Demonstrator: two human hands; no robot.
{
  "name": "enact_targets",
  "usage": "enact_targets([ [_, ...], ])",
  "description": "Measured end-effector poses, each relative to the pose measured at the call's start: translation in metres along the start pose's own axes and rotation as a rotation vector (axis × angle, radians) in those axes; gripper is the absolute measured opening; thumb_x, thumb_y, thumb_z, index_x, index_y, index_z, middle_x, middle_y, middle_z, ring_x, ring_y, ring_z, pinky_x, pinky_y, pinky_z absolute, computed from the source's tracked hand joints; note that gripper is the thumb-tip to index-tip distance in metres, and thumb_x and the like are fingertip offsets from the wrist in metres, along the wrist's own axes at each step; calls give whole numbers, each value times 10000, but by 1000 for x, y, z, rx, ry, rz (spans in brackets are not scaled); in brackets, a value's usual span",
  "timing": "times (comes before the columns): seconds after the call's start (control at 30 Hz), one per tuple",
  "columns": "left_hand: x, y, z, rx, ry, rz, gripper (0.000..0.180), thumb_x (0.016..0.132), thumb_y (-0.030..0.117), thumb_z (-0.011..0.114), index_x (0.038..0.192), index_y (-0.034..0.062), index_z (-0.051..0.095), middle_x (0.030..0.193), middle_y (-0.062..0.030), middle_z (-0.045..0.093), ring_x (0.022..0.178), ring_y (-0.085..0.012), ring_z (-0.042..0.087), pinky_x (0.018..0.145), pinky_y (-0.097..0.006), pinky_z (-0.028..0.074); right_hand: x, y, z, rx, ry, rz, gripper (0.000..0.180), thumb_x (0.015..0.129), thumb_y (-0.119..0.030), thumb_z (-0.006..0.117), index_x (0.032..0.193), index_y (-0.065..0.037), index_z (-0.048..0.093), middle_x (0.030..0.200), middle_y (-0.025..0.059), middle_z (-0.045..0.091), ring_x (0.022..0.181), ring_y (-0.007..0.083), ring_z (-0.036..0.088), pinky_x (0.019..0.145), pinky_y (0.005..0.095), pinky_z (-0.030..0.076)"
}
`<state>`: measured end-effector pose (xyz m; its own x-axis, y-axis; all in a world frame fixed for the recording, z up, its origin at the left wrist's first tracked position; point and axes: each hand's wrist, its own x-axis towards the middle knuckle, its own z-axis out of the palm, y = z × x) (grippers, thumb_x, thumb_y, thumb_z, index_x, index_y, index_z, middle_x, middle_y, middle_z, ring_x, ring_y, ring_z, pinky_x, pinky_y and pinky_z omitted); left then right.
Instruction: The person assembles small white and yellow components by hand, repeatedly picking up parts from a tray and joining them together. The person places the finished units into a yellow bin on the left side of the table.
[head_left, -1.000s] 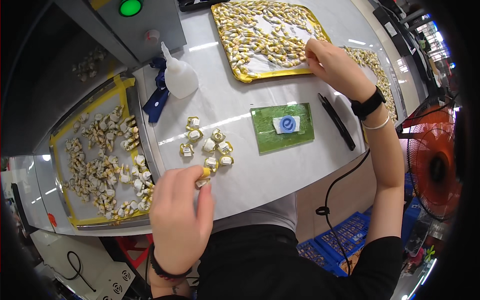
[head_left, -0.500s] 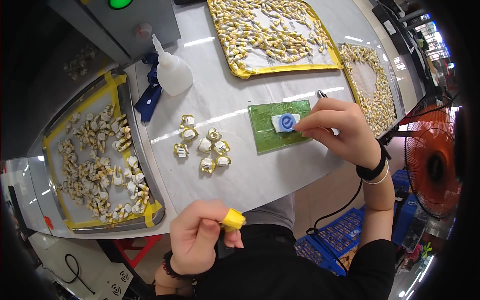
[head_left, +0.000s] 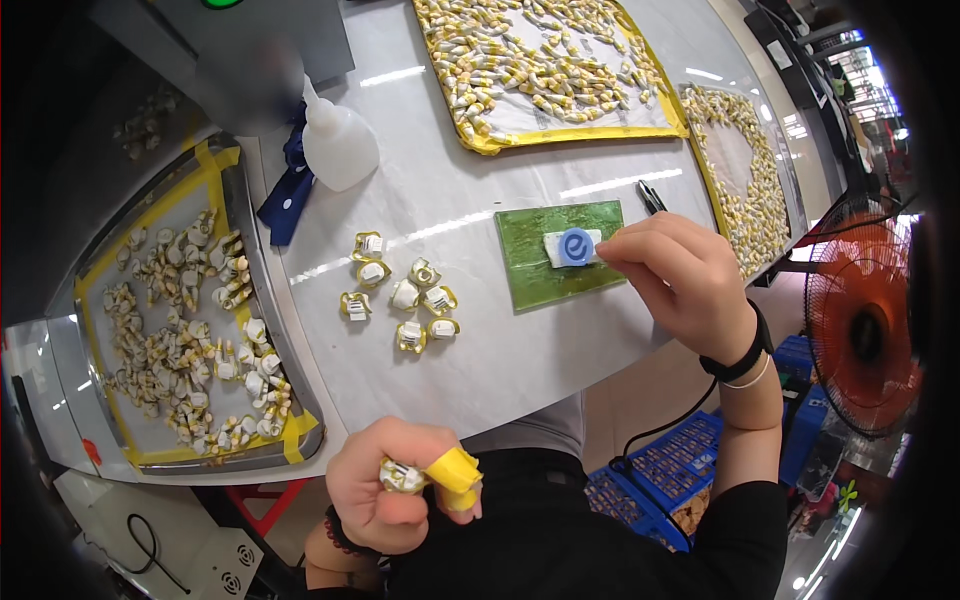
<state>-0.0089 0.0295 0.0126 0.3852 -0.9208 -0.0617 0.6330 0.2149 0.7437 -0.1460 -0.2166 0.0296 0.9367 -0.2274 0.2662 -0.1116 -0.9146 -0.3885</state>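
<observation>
My left hand (head_left: 395,485) is closed round a small white wrapped piece (head_left: 402,477) with dark marks, low in front of my body. Yellow tape (head_left: 455,472) wraps one of its fingers. At the green board (head_left: 530,285), my right hand (head_left: 685,280) pinches thumb and forefinger together beside a blue round piece (head_left: 575,247); whatever is between the fingertips is too small to name. The blue piece rests on a white pad (head_left: 553,252) on the board. Left of the board lie several small white pieces with yellow edges (head_left: 405,294).
Trays with small yellow-and-white pieces stand at the back (head_left: 580,137), far right (head_left: 716,190) and left (head_left: 150,459). A white squeeze bottle (head_left: 340,150) stands beside a dark blue cloth (head_left: 283,208). Tweezers (head_left: 651,196) lie beyond my right hand. An orange fan (head_left: 865,330) stands right.
My left hand has turned and moved slightly left and down, bringing the white piece into view. My right fingertips have drawn slightly away from the blue piece, which stays on the pad.
</observation>
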Motion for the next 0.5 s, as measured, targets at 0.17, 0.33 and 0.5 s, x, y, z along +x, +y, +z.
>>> enact_targets([
  [0.17,9,1,5,270,140,19,649,882,484,494,1150,-107,466,780,-90,525,643,-135,542,577,-278,495,4,2,2,-130,-26,-91,222,663,37,637,877,-14,616,804,85,599,710,228,592,597,317,487],
  [0.33,11,3,7,215,134,-57,688,878,497,489,1206,-96,375,781,-101,528,643,-141,546,602,-286,506,4,-2,0,-247,-76,-155,220,651,-1,615,871,-1,603,801,73,577,723,218,578,604,302,491],
  [0.5,14,1,-1,102,77,-145,553,892,474,485,1064,-48,423,772,-149,567,625,-169,575,640,-327,530,6,0,3,-243,-108,-181,227,652,-16,611,877,2,592,791,68,561,723,209,560,602,299,488],
])
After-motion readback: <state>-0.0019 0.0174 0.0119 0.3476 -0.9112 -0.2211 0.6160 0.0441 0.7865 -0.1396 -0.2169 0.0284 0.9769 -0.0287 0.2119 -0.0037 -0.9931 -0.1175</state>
